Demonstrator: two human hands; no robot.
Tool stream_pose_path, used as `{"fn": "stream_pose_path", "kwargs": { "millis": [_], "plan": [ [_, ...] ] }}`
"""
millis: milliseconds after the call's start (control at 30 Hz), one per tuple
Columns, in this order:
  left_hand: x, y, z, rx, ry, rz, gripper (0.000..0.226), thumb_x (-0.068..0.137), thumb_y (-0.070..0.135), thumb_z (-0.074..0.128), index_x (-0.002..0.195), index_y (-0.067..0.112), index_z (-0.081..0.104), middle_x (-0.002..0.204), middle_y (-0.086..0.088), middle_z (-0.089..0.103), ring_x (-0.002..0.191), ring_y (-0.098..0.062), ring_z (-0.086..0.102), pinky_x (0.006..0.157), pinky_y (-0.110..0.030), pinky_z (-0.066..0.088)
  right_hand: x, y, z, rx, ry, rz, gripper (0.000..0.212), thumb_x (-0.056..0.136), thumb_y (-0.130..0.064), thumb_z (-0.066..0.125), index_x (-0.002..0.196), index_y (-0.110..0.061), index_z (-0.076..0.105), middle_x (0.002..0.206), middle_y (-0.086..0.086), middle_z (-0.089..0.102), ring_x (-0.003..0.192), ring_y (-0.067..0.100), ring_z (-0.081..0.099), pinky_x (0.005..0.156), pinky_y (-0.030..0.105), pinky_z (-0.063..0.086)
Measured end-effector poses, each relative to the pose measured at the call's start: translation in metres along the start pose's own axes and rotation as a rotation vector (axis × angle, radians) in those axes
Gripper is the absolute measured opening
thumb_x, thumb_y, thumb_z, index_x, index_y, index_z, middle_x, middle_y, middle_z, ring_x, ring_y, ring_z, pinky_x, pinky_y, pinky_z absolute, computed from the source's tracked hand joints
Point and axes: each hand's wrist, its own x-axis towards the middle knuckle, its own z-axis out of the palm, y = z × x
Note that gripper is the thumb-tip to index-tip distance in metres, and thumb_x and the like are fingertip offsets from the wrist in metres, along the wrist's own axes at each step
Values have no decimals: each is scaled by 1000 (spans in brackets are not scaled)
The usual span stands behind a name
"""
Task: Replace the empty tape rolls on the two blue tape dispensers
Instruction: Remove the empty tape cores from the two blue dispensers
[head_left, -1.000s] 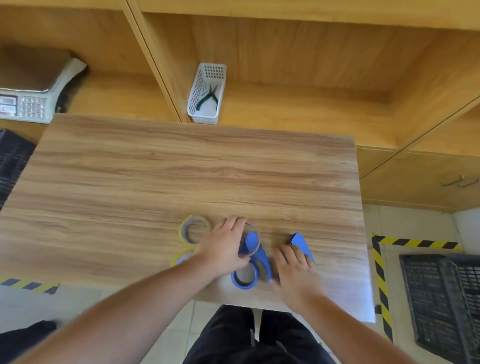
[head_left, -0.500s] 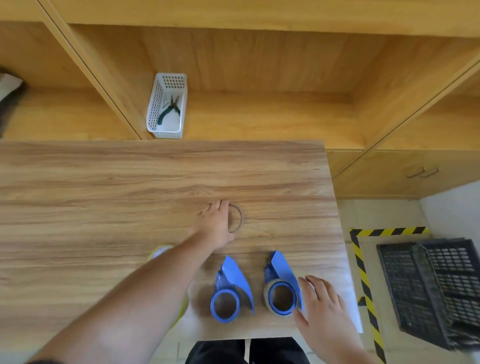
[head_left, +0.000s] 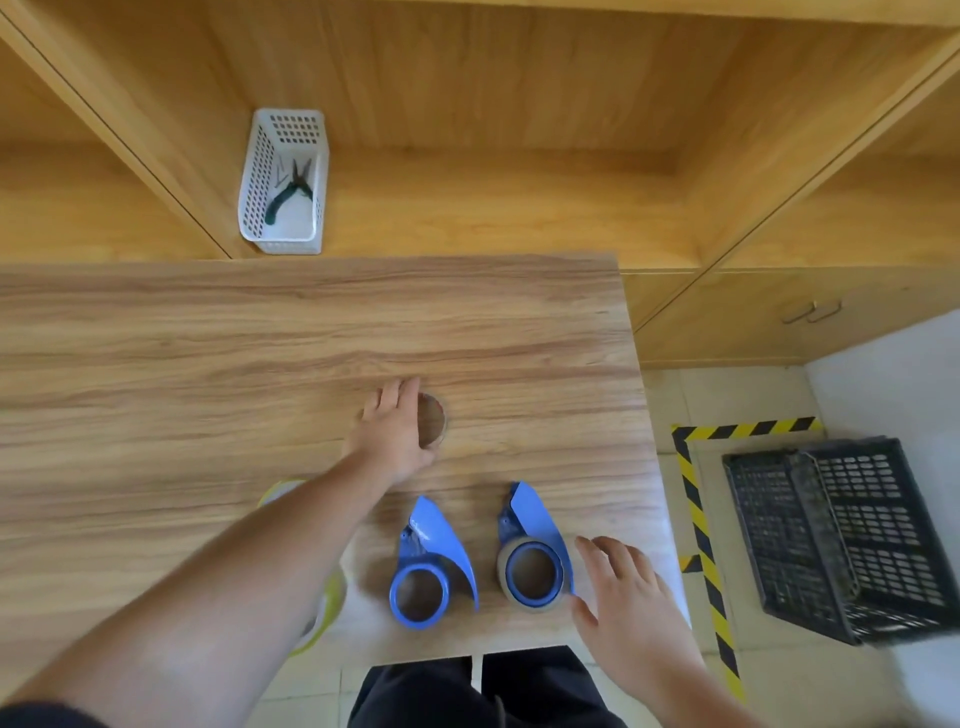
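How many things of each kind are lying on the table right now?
Blue tape dispensers: 2, the left one and the right one
Empty cardboard ring: 1, at the left hand
Yellow-edged tape rolls: 2, the farther one and the nearer one, both partly hidden by the arm
Total: 5

I see both forearms bare down to the hands: left hand (head_left: 392, 434), right hand (head_left: 631, 608), no gloves, rings or watch visible. A dark sleeve edge (head_left: 47, 717) shows by the left elbow (barely in view). Dark trousers (head_left: 488, 693) cover the legs.
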Motion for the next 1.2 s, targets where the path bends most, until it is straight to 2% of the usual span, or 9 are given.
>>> {"fn": "stream_pose_path", "kwargs": {
  "millis": [67, 167, 300, 367, 433, 600, 700, 1000, 1200],
  "plan": [
    [-15, 12, -3, -12, 56, 20, 106, 73, 51, 81, 157, 24, 23, 160, 0, 26, 142, -29, 32, 114, -45, 34, 3, 1, -1, 2, -55, -1, 62, 97, -45, 46, 151, -31, 20, 146, -5, 44, 126, 22, 45, 101, 33, 44],
    [-49, 41, -2, -70, 35, 114, 86, 79, 46, 77, 151, 26, 34, 154, -2, 32, 142, -29, 35, 115, -45, 36, 9, 5, 3, -8, -120, -7, 65, 98, -43, 43, 154, -32, 12, 142, -2, 48, 119, 24, 50, 95, 35, 47],
    [-106, 73, 17, -9, -71, 289, 50, 87, 41, 69, 129, 21, 51, 134, 0, 49, 125, -24, 51, 101, -38, 45, 16, 9, 9, -38, -155, -45, 70, 97, -40, 43, 154, -36, 3, 137, 0, 50, 114, 26, 52, 91, 37, 48],
    [-132, 83, 36, 17, -128, 306, 45, 87, 41, 67, 122, 18, 52, 126, 0, 50, 120, -24, 51, 96, -38, 47, 19, 8, 9, -17, -163, -65, 70, 97, -38, 43, 154, -38, 3, 136, -1, 50, 116, 26, 51, 92, 37, 48],
    [-153, 91, 57, 35, -133, 246, 51, 85, 44, 67, 124, 17, 50, 125, -1, 50, 120, -24, 51, 97, -36, 45, 22, 7, 9, 1, -161, -78, 69, 96, -35, 43, 154, -38, 5, 134, 0, 52, 115, 27, 51, 91, 39, 48],
    [-179, 108, 92, 112, -103, 118, 87, 81, 54, 70, 146, 9, 34, 138, -5, 43, 128, -25, 41, 112, -35, 36, 28, 7, 14, -80, -157, -130, 76, 98, -35, 44, 158, -31, -2, 134, 3, 53, 113, 26, 52, 87, 40, 49],
    [-179, 118, 99, 72, -116, 53, 98, 84, 49, 72, 155, 5, 20, 147, -9, 35, 135, -27, 36, 116, -36, 34, 30, 8, 17, -121, -159, -155, 76, 98, -32, 44, 158, -32, -2, 132, 4, 54, 111, 27, 53, 85, 40, 49],
    [-171, 138, 110, 44, -98, -32, 91, 88, 40, 71, 154, 4, 20, 148, -10, 37, 137, -26, 40, 114, -35, 37, 38, 20, 20, -191, -152, -193, 82, 97, -22, 51, 158, -32, -2, 132, 1, 58, 108, 25, 56, 85, 38, 46],
    [-172, 138, 115, 67, -110, 3, 85, 88, 36, 70, 152, 5, 23, 146, -10, 38, 135, -26, 40, 115, -35, 36, 38, 26, 19, -237, -141, -210, 83, 95, -19, 52, 157, -32, -2, 131, 1, 58, 106, 27, 56, 85, 38, 44]
  ]
}}
